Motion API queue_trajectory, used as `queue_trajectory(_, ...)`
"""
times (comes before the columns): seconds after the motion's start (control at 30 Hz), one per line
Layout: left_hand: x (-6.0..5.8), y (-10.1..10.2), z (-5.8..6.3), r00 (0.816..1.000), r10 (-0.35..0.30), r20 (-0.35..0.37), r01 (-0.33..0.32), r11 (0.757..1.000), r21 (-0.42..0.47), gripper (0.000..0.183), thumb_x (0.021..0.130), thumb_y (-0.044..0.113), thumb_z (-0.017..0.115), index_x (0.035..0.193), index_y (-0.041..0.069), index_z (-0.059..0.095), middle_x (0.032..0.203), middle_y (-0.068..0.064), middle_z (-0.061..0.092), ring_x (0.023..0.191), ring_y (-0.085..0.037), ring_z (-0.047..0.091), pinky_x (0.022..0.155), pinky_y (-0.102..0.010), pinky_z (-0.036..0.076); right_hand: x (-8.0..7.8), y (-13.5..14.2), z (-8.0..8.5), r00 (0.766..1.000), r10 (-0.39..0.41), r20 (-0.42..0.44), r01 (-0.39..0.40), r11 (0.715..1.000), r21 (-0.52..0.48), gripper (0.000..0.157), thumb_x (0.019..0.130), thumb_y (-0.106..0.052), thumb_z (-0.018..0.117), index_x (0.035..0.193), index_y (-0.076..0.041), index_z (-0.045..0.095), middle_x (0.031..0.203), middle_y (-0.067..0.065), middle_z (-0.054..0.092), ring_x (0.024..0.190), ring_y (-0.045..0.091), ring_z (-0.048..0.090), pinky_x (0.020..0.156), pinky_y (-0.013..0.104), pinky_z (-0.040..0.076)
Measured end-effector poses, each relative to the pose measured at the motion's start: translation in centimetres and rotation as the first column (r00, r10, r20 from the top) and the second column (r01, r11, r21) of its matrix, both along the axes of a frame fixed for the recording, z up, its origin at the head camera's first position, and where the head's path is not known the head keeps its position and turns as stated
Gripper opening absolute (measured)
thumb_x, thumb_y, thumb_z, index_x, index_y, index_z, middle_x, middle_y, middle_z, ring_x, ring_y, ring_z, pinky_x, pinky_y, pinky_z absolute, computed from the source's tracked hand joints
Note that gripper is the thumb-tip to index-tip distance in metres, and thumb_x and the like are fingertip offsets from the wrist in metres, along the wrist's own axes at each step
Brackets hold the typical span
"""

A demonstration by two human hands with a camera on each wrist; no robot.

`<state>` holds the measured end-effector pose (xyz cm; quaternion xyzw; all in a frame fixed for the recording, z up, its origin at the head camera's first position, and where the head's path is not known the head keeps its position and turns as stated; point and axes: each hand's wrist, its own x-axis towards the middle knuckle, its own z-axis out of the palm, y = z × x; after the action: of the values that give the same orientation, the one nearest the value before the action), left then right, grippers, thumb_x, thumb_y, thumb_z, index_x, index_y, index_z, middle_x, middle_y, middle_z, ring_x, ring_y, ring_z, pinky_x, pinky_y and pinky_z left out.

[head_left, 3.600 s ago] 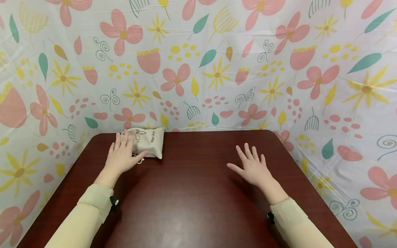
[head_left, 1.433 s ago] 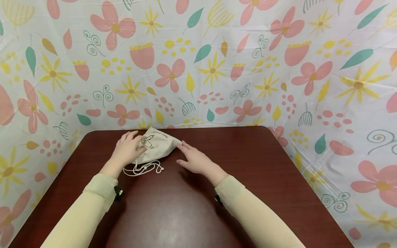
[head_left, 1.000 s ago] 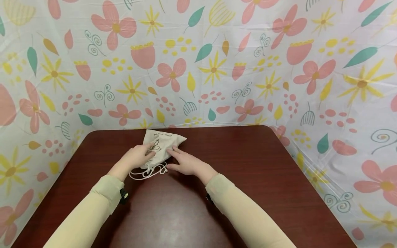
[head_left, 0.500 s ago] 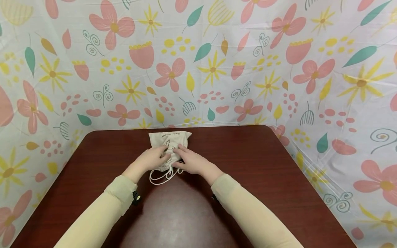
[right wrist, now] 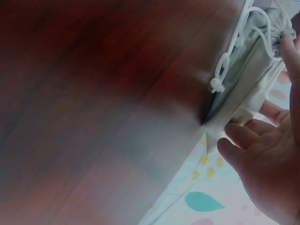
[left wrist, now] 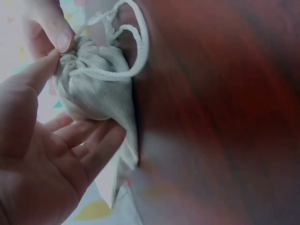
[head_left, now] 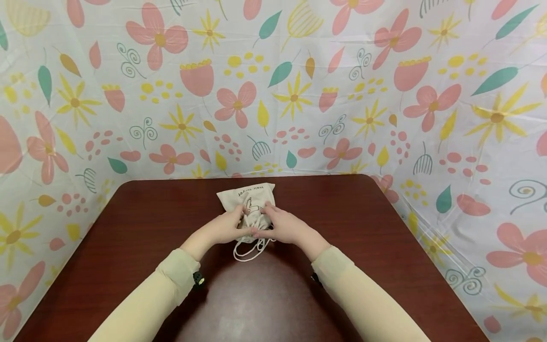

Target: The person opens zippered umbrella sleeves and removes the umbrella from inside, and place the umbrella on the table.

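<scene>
On the table lies a cream cloth drawstring bag (head_left: 232, 196), printed with a hair dryer drawing and words. Its gathered mouth and looped white cord (head_left: 244, 259) point toward me. From the left, my left hand (head_left: 220, 230) holds the bag, thumb at the gathered neck and fingers against its side, as the left wrist view shows. Opposite it, my right hand (head_left: 295, 228) does likewise; both thumb tips meet at the neck. A knot (right wrist: 216, 85) in the cord shows in the right wrist view. What the bag contains is hidden.
The dark reddish-brown table (head_left: 248, 304) has rounded far corners. A white curtain (head_left: 273, 95) with printed flowers and leaves hangs behind it and along both sides.
From the table's far left, the bag has slid right and turned until its corded mouth faces me. My right hand has come in from the right to hold it with the left.
</scene>
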<state>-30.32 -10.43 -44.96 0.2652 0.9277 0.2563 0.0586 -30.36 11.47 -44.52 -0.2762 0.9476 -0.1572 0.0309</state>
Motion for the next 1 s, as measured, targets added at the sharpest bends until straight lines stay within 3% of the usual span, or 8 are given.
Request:
queue_trajectory(0.1, 0.5, 0.5, -0.4, 0.999, -0.033, 0.014, 0.032, 0.999, 0.039, 0.067, 0.071, 0.062, 0.057, 0.115, 0.016, 0.034, 0.071, -0.001, 0.051, 0.059, -0.013, 0.047, 0.056, -0.029, 0.039, 0.7, 0.9, 0.1, 0.999, -0.001, -0.034, 0.001, 1.000, -0.004, 0.085, 0.068, -0.071, 0.049, 0.130, -0.014, 0.042, 0.141, 0.011, 0.025, 0.125, 0.021, 0.029, 0.096, 0.038, 0.029)
queue_trajectory(0.2, 1.1, 1.0, -0.6, 0.999, -0.051, 0.008, 0.051, 0.998, 0.048, 0.066, 0.070, 0.059, 0.060, 0.115, 0.018, 0.035, 0.082, -0.001, 0.054, 0.069, -0.014, 0.051, 0.063, -0.029, 0.039, 1.4, 1.8, 0.0, 0.992, 0.007, -0.127, -0.009, 1.000, -0.009, 0.076, 0.069, -0.066, 0.054, 0.125, -0.016, 0.047, 0.135, 0.009, 0.033, 0.120, 0.023, 0.035, 0.092, 0.039, 0.033)
queue_trajectory(0.4, 2.4, 2.2, -1.0, 0.993, -0.059, -0.106, 0.060, 0.998, 0.010, 0.056, 0.072, 0.054, 0.062, 0.114, 0.022, 0.040, 0.082, 0.002, 0.053, 0.069, -0.011, 0.050, 0.061, -0.029, 0.040, 2.9, 2.6, -0.2, 0.927, 0.109, -0.358, -0.119, 0.993, -0.005, 0.040, 0.075, -0.045, 0.065, 0.104, -0.019, 0.056, 0.104, -0.005, 0.042, 0.089, 0.012, 0.042, 0.071, 0.029, 0.040)
queue_trajectory(0.53, 3.5, 3.1, -1.4, 0.976, -0.062, -0.209, 0.062, 0.998, -0.005, 0.053, 0.074, 0.049, 0.063, 0.112, 0.020, 0.042, 0.078, 0.005, 0.052, 0.064, -0.010, 0.049, 0.058, -0.028, 0.040, 4.0, 2.9, -0.2, 0.911, 0.143, -0.388, -0.147, 0.989, 0.021, 0.030, 0.076, -0.038, 0.066, 0.098, -0.021, 0.055, 0.095, -0.008, 0.044, 0.077, 0.007, 0.045, 0.060, 0.027, 0.043)
queue_trajectory(0.7, 4.9, 4.0, -1.5, 0.958, -0.028, -0.286, 0.023, 1.000, -0.022, 0.052, 0.075, 0.047, 0.063, 0.114, 0.019, 0.043, 0.087, 0.005, 0.052, 0.070, -0.012, 0.052, 0.061, -0.032, 0.042, 5.0, 3.3, -0.2, 0.901, 0.173, -0.399, -0.166, 0.985, 0.051, 0.028, 0.076, -0.034, 0.067, 0.098, -0.021, 0.057, 0.092, -0.010, 0.044, 0.076, 0.007, 0.049, 0.058, 0.029, 0.045)
queue_trajectory(0.8, 5.6, 4.3, -1.5, 0.939, 0.013, -0.345, -0.034, 0.998, -0.057, 0.054, 0.073, 0.049, 0.064, 0.114, 0.020, 0.043, 0.092, 0.005, 0.047, 0.074, -0.014, 0.052, 0.055, -0.032, 0.042, 5.3, 3.5, -0.2, 0.888, 0.191, -0.419, -0.178, 0.982, 0.072, 0.026, 0.076, -0.033, 0.067, 0.097, -0.021, 0.058, 0.090, -0.010, 0.044, 0.073, 0.008, 0.051, 0.056, 0.029, 0.045)
queue_trajectory(1.0, 6.5, 4.8, -1.1, 0.863, 0.084, -0.498, -0.153, 0.983, -0.100, 0.058, 0.067, 0.049, 0.067, 0.106, 0.014, 0.041, 0.089, 0.001, 0.036, 0.069, -0.016, 0.048, 0.036, -0.028, 0.034, 5.6, 3.8, -0.5, 0.883, 0.185, -0.431, -0.157, 0.983, 0.100, 0.024, 0.079, -0.035, 0.064, 0.097, -0.021, 0.057, 0.090, -0.012, 0.046, 0.068, 0.008, 0.053, 0.051, 0.029, 0.044)
